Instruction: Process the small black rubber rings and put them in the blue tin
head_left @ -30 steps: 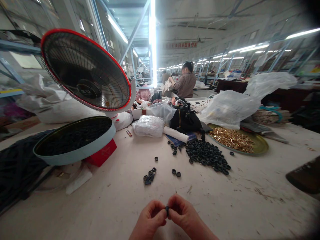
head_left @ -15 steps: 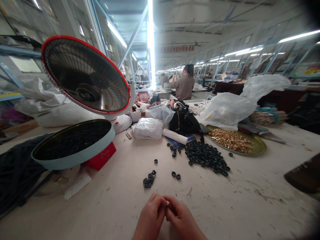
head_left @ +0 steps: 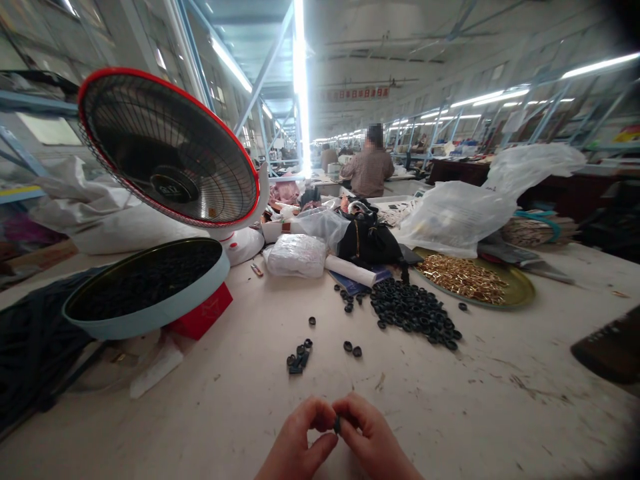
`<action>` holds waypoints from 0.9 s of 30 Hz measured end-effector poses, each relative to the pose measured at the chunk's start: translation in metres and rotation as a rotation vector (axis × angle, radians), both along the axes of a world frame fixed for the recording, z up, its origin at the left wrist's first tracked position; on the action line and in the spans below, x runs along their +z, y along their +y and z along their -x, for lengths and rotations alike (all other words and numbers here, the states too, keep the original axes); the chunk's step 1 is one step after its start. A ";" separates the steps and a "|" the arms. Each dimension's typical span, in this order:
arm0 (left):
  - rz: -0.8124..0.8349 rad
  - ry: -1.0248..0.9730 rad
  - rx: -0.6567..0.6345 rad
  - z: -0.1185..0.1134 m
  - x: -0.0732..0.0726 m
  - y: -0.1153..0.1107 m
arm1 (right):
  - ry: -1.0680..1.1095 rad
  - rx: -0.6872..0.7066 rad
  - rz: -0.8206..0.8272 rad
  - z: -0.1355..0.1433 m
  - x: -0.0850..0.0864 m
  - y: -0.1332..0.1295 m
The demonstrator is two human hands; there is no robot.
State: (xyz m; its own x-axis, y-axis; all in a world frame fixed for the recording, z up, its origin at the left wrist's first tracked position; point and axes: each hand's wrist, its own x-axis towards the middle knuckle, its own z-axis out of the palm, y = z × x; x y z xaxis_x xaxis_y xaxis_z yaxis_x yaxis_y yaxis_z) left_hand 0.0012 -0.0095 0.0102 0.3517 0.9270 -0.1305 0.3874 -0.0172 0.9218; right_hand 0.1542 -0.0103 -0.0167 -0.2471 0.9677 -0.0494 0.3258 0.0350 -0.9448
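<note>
Low in the head view, my two hands meet over the table. A small black ring (head_left: pixel 337 425) sits between their fingertips, partly covered. My right hand (head_left: pixel 369 433) pinches it between thumb and forefinger. The thumb and bent forefinger of my left hand (head_left: pixel 303 437) close on its other side, with a gap showing behind the tips. Just beyond lie a small cluster of black rings and flat strips (head_left: pixel 299 359) and a pair of black rings (head_left: pixel 352 349). Farther right is a heap of similar black rings (head_left: pixel 413 310).
A round tin (head_left: pixel 150 321) of dark pieces rests tilted on a red box (head_left: pixel 203 312) at left, beneath a red-rimmed fan heater (head_left: pixel 170 147). Gold metal pieces fill a round tray (head_left: pixel 523 293) at right. A wrapped package (head_left: pixel 296 256) and black bag (head_left: pixel 370 241) stand behind. Another person (head_left: pixel 370 170) works farther back.
My hands have opened out slightly at the fingers, so the black ring now shows between them. The person in the background has turned and lowered their arms.
</note>
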 end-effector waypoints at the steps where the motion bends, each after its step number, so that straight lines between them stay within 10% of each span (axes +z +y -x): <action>1: -0.004 0.013 0.002 0.000 -0.001 -0.001 | -0.027 0.007 -0.028 0.000 0.001 0.000; 18: -0.185 0.127 0.242 -0.005 -0.016 0.006 | 0.090 -0.084 0.112 0.017 0.004 0.003; 27: 0.249 -0.442 0.150 -0.003 -0.002 0.007 | 0.681 -0.027 0.517 0.004 0.000 0.008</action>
State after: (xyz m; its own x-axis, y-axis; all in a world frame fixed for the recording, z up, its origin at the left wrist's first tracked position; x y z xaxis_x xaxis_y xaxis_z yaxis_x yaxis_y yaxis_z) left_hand 0.0041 -0.0021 0.0083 0.2888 0.9312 -0.2223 -0.0576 0.2487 0.9669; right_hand 0.1498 -0.0020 -0.0165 -0.3603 0.8703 -0.3357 -0.3238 -0.4542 -0.8299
